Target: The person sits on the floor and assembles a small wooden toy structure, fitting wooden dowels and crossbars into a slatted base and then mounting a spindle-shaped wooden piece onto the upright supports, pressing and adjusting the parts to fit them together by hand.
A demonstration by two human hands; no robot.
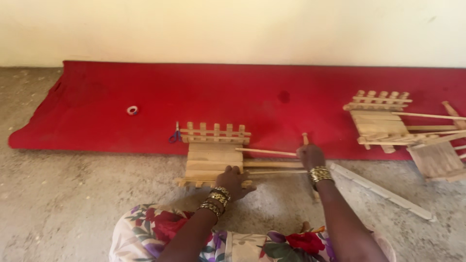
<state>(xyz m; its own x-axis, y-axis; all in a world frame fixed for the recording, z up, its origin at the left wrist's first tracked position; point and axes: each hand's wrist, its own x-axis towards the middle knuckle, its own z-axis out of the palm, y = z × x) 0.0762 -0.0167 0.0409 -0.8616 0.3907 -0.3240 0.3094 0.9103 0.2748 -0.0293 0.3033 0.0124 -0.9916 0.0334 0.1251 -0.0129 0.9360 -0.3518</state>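
You're mid-assembly: left hand [234, 179] flat, pinning wooden frame [214, 160], right hand [309, 155] clenched on thin stick [264, 152]; nxt, align stick w/ frame.

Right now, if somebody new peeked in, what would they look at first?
Probably the big red mat spread along the wall, bright against the grey floor. Next, the small wooden frame at the mat's front edge: the left hand presses on its near side while the right hand grips a thin stick reaching into it. A second wooden frame lies at the right on the mat.
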